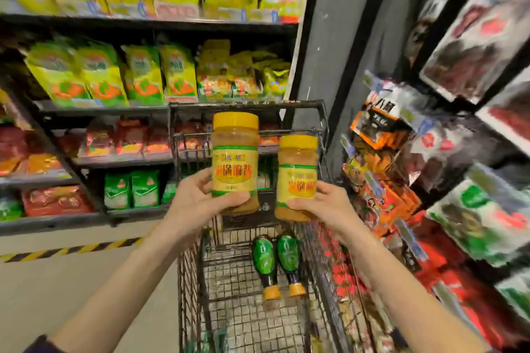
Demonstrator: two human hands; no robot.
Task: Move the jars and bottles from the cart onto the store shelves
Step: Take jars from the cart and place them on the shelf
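At the centre of the frame, the taller jar [235, 157] and the shorter jar [297, 178] have yellow lids, tan content and yellow labels with green bands and red characters. At lower centre, two dark bottles [279, 262] carry green labels and orange caps. The cart [321, 123] wire is black. The floor stripe [71, 249] at lower left is yellow and black.

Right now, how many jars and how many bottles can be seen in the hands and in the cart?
Jars with yellow lids: 2, one in the left hand at, one in the right hand at
Green-labelled bottles lying in the cart: 2, at and
Total: 4
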